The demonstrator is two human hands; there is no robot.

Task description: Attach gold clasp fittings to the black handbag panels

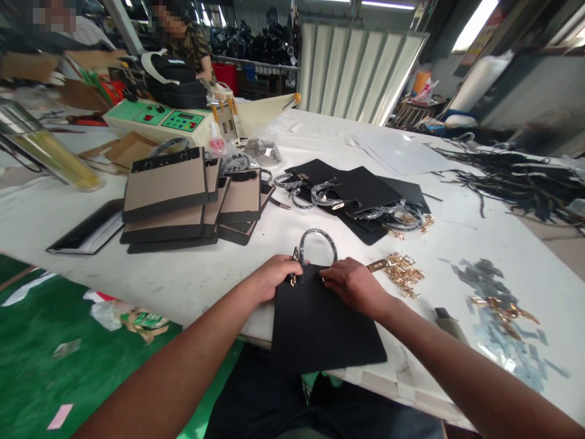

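Observation:
A flat black bag panel lies on the table's front edge before me, overhanging it slightly. A looped bag handle, wrapped in clear plastic, arches above the panel's top edge. My left hand is closed at the panel's upper left corner, its thumb on the handle's left end beside a gold-coloured buckle. My right hand bends over the panel's upper right, fingers pinched at the handle's right end; its fingertips partly hide what they grip. A gold-tipped strap end sticks out beyond that hand.
Stacked grey-brown and black panels stand left, near a black notebook. More black panels with handles lie ahead. Gold-coloured hardware and clear plastic pieces are at right. Behind are a green control machine and people.

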